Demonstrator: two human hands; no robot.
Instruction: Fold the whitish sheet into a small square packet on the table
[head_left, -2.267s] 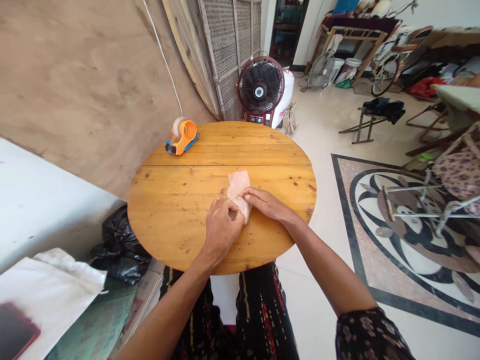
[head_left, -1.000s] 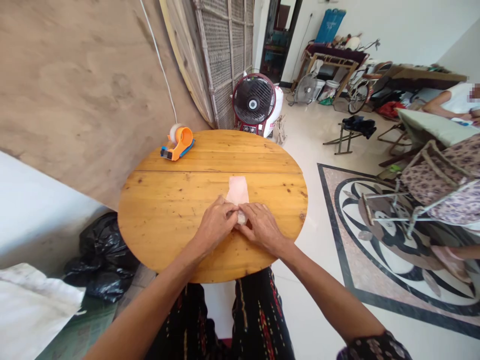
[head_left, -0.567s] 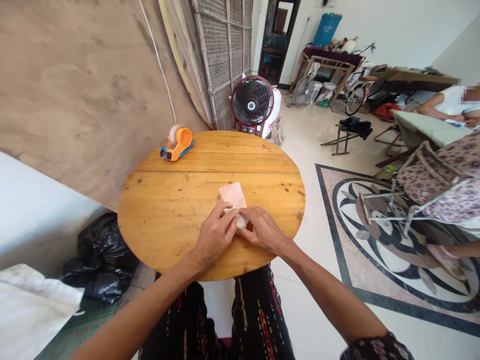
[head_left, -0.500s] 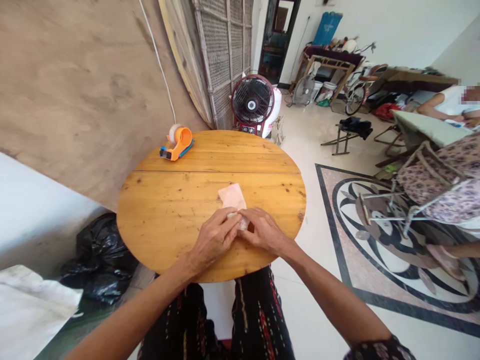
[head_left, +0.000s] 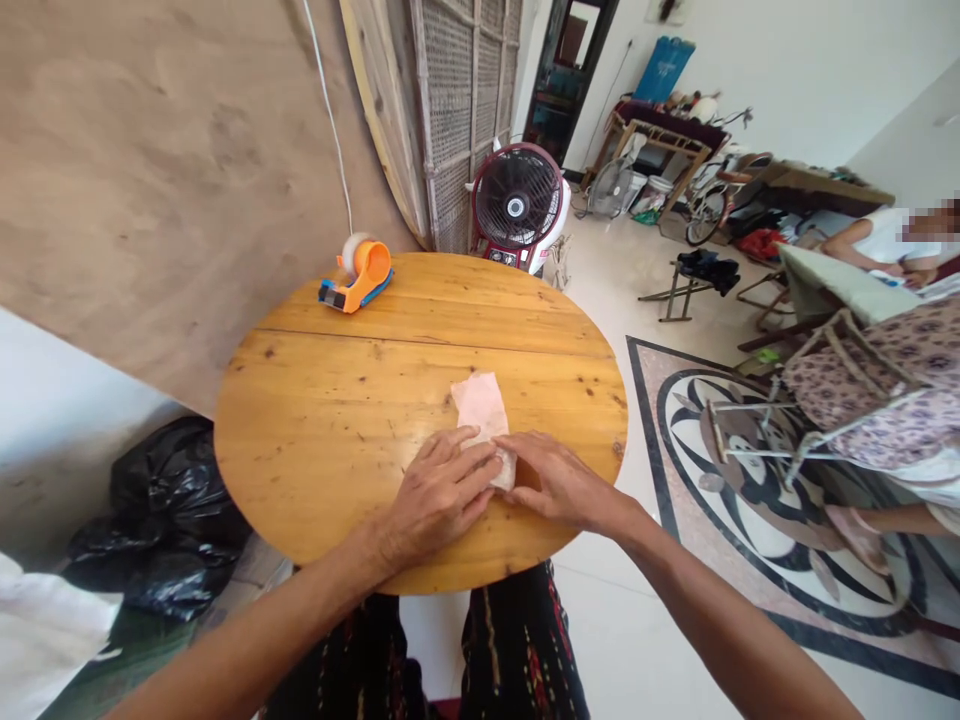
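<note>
From the head camera, the table [head_left: 315, 440] is oval and wooden. A pink sheet [head_left: 481, 400] lies on it, right of the table's middle and toward its near edge, with a whitish near end partly hidden under the fingers.

The left hand [head_left: 442, 490] comes in over the table's near edge and lies with its fingers outstretched and slightly parted, the tips on the sheet's near part; whether the thumb pinches anything I cannot tell. The right hand [head_left: 559, 483], over the table's near right part, has thumb and forefinger well apart, with a gap between them and their tips at the sheet's right side; I cannot tell whether they grip it.

On the table's far left edge stands an orange tape dispenser [head_left: 364, 280]. Just beyond the table's far edge is a dark red fan [head_left: 517, 205], and behind that edge too, a wicker screen [head_left: 450, 120]. Black bags [head_left: 165, 510] lie to the table's near left. Below its near edge show dark patterned trousers [head_left: 517, 640]. To the table's right are a chair [head_left: 810, 420] and, farther off, a stool [head_left: 686, 290] bearing dark cloth [head_left: 709, 268]. Well beyond these, far right of the table, another person's arm [head_left: 847, 240] shows.
</note>
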